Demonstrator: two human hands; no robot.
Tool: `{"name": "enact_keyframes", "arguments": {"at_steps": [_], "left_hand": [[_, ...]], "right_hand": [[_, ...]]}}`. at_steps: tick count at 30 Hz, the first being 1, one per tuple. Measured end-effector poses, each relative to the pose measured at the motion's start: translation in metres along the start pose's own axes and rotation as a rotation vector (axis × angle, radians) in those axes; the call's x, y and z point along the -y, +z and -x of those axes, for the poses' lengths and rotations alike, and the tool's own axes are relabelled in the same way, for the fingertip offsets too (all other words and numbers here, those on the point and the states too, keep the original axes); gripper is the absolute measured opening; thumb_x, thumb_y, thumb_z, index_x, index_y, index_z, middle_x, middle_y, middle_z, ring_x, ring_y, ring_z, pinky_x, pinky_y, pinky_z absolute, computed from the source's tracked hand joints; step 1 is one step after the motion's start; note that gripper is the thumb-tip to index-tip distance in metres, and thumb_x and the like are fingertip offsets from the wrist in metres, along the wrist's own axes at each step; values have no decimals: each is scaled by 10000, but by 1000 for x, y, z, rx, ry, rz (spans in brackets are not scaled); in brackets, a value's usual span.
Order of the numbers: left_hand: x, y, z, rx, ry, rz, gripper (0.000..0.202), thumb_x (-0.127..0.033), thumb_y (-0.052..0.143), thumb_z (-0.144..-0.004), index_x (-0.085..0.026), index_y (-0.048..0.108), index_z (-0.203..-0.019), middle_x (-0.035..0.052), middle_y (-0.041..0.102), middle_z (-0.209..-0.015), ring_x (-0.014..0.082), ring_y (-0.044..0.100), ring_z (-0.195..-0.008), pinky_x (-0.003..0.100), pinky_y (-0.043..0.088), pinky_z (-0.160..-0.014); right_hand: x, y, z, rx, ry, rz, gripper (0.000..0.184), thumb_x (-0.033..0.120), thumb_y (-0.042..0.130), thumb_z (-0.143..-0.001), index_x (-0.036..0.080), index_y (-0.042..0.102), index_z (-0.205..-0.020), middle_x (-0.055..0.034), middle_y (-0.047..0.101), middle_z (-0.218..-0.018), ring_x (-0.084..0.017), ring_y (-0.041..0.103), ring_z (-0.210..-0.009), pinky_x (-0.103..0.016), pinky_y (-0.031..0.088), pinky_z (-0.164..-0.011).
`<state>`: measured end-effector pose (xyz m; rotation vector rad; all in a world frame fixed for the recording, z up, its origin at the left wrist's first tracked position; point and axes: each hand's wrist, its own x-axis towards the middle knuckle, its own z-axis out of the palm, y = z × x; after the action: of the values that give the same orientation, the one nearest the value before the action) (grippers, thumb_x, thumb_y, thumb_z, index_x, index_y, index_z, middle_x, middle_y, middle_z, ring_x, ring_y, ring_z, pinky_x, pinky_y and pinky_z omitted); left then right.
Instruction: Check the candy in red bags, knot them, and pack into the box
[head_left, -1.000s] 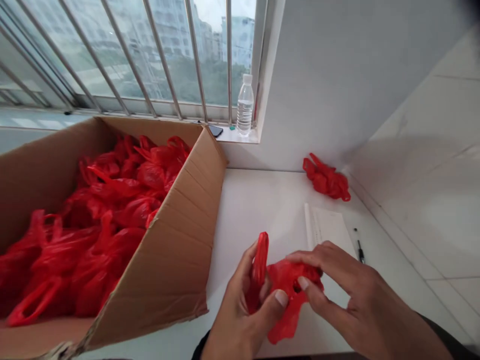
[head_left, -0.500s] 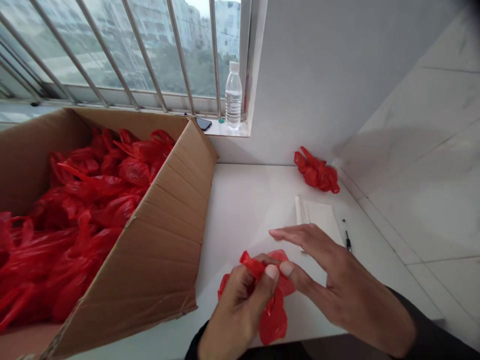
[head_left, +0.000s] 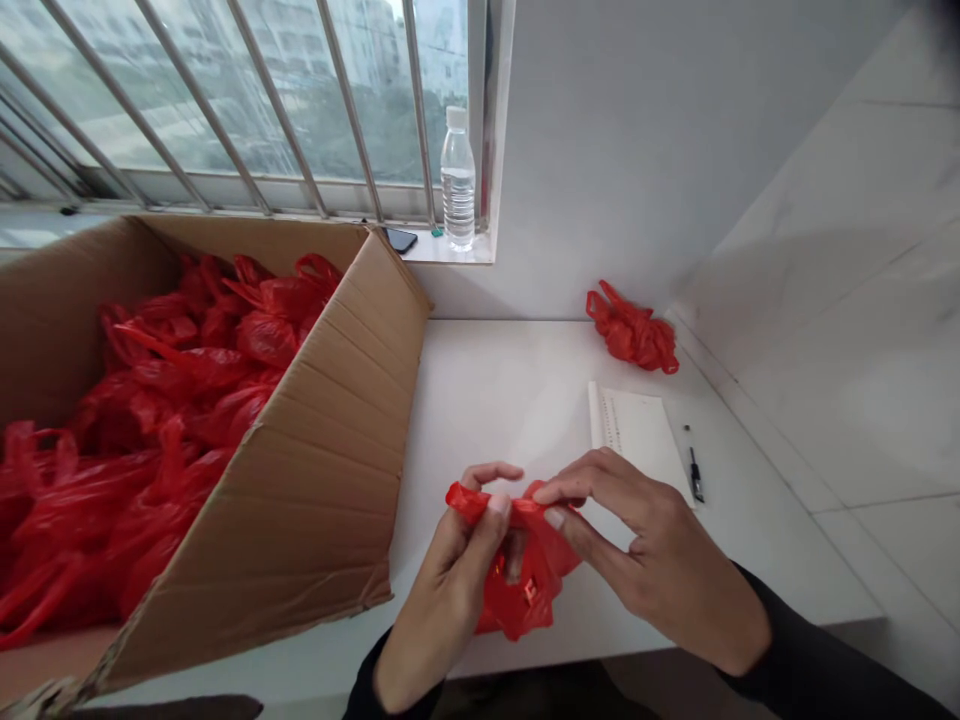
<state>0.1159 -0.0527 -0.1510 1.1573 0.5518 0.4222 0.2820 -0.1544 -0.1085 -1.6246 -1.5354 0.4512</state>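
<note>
Near the front edge of the white table, a thin red plastic bag (head_left: 525, 590) hangs between my two hands. My left hand (head_left: 457, 560) pinches its gathered top between thumb and fingers, one finger stretched out past it. On the other side, my right hand (head_left: 645, 540) grips the same top edge with thumb and forefinger. Small shiny orange-gold marks show through the film; what they belong to I cannot make out. Part of the bag is hidden behind my fingers.
A large cardboard box (head_left: 330, 430) full of knotted red bags (head_left: 202, 365) stands at the left. On the white table (head_left: 495, 390) lie another red bag (head_left: 634, 330), a notebook (head_left: 637, 430) and a pen (head_left: 695, 475). A water bottle (head_left: 458, 185) and a phone (head_left: 400, 240) rest on the windowsill.
My right hand has closed from spread fingers to a pinch on the bag's top. My left hand has shifted slightly left, and the bag's top is now stretched between both hands.
</note>
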Motion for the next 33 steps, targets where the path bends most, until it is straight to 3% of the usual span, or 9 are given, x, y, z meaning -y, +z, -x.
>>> {"name": "enact_keyframes", "arguments": {"at_steps": [2,8,10,13,16,19,23,26,33], "left_hand": [[1,1,0,-48,-2,15,382,-488,441,-1058,-290,472,-1383,-45,560,-735,136,539,-752,258,449,-807],[-8,0,0,80,38,-107,326,-445,581,-1001,-180,581,-810,-26,536,-738,97,456,-665,207,397,-638],[-13,-1,3,131,62,-230,259,-395,573,-1008,-181,615,-870,-11,590,-790,103,492,-683,211,423,-650],[-15,-2,9,134,162,-393,105,-212,590,-971,-225,664,-1043,-5,665,-901,124,593,-762,223,483,-702],[-7,-6,8,74,315,-601,448,2,599,-852,-289,655,-1188,-18,712,-1027,136,672,-892,218,513,-778],[8,-9,1,-43,558,-812,595,26,633,-855,-320,597,-1338,10,731,-1141,154,701,-999,232,524,-862],[29,-8,-6,-113,720,-865,504,-10,589,-932,-315,617,-1332,54,722,-1205,175,683,-1079,271,526,-903],[36,-6,-8,-127,766,-866,488,-32,596,-945,-306,616,-1348,74,683,-1244,176,663,-1105,277,529,-907],[38,-14,-3,-108,760,-949,575,-31,528,-974,-300,518,-1482,74,634,-1301,189,575,-1194,325,482,-1001]], "right_hand": [[3,0,2,20,-35,-35,161,178,579,-1002,276,673,-1088,37,669,-980,-85,632,-956,-216,501,-877],[-15,3,-1,63,-65,-83,215,271,596,-1000,274,602,-1214,-6,648,-1225,-136,563,-1222,-277,444,-1048],[-28,7,-5,97,-70,-97,338,313,550,-1023,260,505,-1354,-38,627,-1312,-165,538,-1289,-376,343,-1178],[-41,12,-9,205,-4,-177,263,338,443,-1067,242,538,-1293,-2,699,-1095,-150,652,-1079,-465,183,-1259],[-43,13,-9,211,113,-232,281,374,398,-1078,231,640,-1086,-4,696,-992,-158,660,-1018,-395,394,-1122],[-45,14,-9,244,230,-284,337,410,387,-1078,229,665,-1140,-14,696,-926,-167,674,-930,-323,524,-866],[-56,17,-10,383,259,-347,334,378,436,-1056,216,614,-1288,-36,716,-994,-190,673,-981,-350,527,-898],[-65,18,-10,451,254,-400,273,369,489,-1029,194,648,-1164,-29,699,-966,-177,643,-911,-335,513,-851],[-64,18,-5,275,271,-396,202,394,485,-1046,210,549,-992,20,603,-865,-126,551,-776,-272,448,-719]]}}
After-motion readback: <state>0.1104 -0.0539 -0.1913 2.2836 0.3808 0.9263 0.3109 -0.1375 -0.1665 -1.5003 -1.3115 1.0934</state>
